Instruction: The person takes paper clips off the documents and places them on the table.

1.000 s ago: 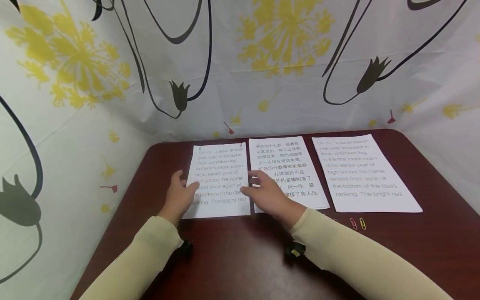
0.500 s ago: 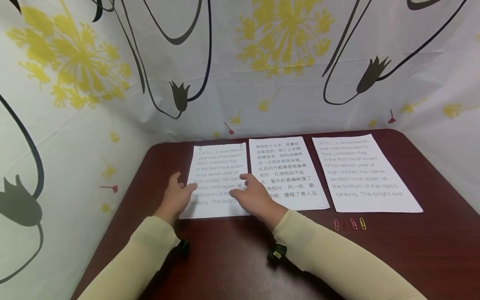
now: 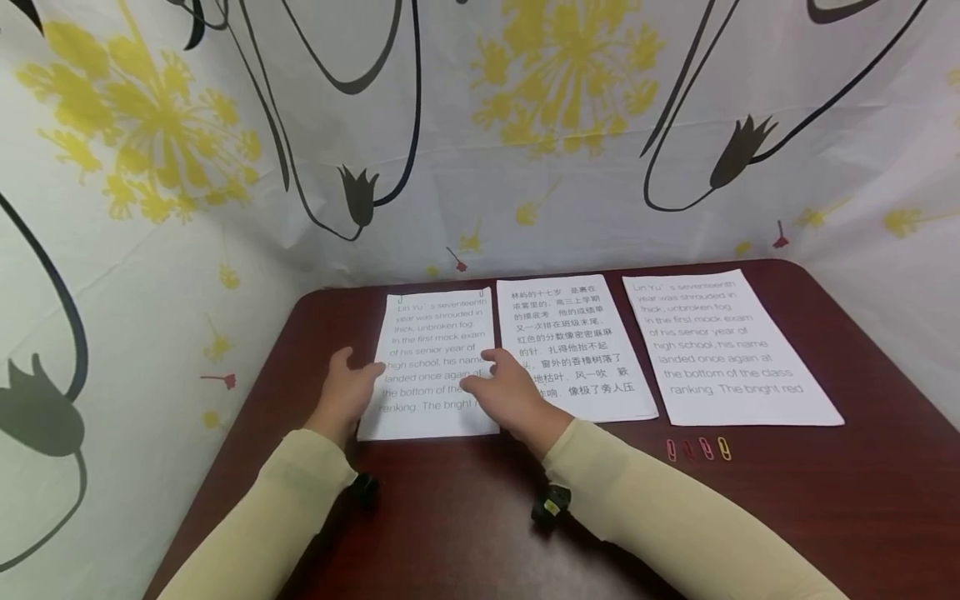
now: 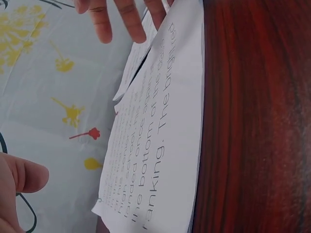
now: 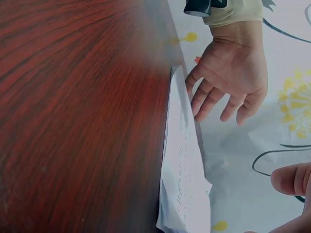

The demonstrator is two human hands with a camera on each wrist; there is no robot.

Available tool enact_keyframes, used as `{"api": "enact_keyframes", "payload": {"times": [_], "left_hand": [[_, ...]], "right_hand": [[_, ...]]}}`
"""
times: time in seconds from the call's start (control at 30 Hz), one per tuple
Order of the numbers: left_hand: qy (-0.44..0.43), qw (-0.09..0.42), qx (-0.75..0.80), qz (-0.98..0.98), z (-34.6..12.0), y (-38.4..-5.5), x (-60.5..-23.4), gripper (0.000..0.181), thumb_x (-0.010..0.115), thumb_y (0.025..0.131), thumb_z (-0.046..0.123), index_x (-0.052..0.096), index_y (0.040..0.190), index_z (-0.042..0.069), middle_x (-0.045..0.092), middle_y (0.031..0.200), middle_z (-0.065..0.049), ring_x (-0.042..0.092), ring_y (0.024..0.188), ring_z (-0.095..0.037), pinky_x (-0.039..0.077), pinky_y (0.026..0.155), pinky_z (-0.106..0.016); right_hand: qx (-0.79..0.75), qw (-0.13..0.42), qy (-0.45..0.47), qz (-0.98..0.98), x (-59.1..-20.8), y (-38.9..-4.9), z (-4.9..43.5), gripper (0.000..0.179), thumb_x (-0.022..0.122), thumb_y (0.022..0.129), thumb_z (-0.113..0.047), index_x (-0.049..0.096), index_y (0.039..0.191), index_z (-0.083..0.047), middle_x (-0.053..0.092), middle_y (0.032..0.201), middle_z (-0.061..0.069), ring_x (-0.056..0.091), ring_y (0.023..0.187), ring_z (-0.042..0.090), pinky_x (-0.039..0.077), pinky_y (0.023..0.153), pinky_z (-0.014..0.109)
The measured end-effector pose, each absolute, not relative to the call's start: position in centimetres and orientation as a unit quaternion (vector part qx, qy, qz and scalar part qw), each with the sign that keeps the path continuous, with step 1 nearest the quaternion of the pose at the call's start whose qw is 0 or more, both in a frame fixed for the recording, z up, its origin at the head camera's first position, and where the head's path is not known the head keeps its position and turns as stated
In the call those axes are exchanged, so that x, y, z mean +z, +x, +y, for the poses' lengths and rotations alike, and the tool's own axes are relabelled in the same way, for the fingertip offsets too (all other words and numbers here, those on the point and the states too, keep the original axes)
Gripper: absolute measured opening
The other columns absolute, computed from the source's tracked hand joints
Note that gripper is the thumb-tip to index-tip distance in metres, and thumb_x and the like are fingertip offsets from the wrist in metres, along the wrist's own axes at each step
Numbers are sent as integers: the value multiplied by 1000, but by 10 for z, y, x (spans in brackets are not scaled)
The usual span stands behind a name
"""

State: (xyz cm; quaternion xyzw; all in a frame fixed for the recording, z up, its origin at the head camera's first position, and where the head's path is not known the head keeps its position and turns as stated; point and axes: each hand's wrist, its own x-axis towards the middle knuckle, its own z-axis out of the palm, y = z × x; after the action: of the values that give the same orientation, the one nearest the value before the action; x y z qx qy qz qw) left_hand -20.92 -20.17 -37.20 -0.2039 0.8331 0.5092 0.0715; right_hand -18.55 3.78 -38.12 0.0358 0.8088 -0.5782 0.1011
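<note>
A stack of printed white pages (image 3: 435,423) with English text lies at the left of the table, a small paper clip (image 3: 482,293) at its top right corner and another clip (image 3: 400,298) at its top left. Beside the stack's left edge is my left hand (image 3: 348,390), fingers spread and thumb toward the text. My right hand (image 3: 517,396) hovers by the right edge, its thumb and forefinger overlapping the last lines. In the right wrist view the left palm (image 5: 235,68) shows with nothing in it. Right-hand fingers (image 4: 127,19) reach in at the top of the left wrist view.
A page with Chinese text (image 3: 558,333) lies in the middle, and another English page (image 3: 750,408) at the right. Several loose paper clips, among them a yellow one (image 3: 724,448), lie below on the dark red table (image 3: 465,517). Patterned cloth (image 3: 450,167) hangs behind.
My right hand has moved left from the stack's right edge to over its lower right part. My left hand has shifted slightly left. The pages stay in place.
</note>
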Motion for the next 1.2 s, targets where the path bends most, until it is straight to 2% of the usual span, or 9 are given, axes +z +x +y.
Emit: {"api": "enact_keyframes", "payload": {"times": [0.27,0.43,0.53,0.67,0.83,1.07,1.2], "left_hand": [[-209,62,514,829,-205,-211,-374,88,55,104,31,0,171,14,27,167,-29,42,144,-41,31,124,-56],[-209,62,503,836,-206,-212,-375,87,55,104,32,1,171,12,20,171,-28,38,147,-41,28,126,-57],[-210,64,496,840,-206,-212,-374,87,54,104,33,1,171,13,22,170,-28,38,147,-42,30,124,-59],[-211,67,494,841,-206,-212,-371,87,53,104,33,0,171,14,28,167,-29,43,144,-42,34,122,-59],[-212,68,493,841,-206,-214,-371,87,53,105,32,-1,171,15,28,167,-29,43,143,-42,35,122,-60],[-221,71,500,834,-211,-215,-372,88,54,105,33,-1,171,14,15,173,-26,33,152,-44,28,125,-62],[-225,69,496,836,-213,-216,-372,87,53,105,34,-1,171,13,15,173,-27,33,153,-46,29,125,-61]], "right_hand": [[-602,93,36,792,-383,-186,40,68,67,96,-25,44,156,-2,46,158,28,47,146,40,44,115,57],[-606,94,39,789,-385,-187,40,68,66,96,-26,44,156,-2,46,158,27,47,146,40,44,115,56],[-610,92,43,786,-386,-188,40,68,66,96,-25,44,156,-2,46,158,26,47,145,39,44,115,56],[-614,88,49,783,-386,-189,40,66,66,96,-25,45,155,-2,48,155,25,50,141,39,45,113,55],[-621,86,53,778,-388,-190,40,63,65,97,-24,47,153,-2,49,152,24,54,134,37,48,110,54],[-629,79,58,771,-392,-192,39,60,65,97,-23,48,151,-3,50,147,22,57,125,35,50,105,52],[-633,79,61,768,-393,-193,40,59,65,97,-23,48,151,-2,50,146,22,56,124,35,50,105,52]]}}
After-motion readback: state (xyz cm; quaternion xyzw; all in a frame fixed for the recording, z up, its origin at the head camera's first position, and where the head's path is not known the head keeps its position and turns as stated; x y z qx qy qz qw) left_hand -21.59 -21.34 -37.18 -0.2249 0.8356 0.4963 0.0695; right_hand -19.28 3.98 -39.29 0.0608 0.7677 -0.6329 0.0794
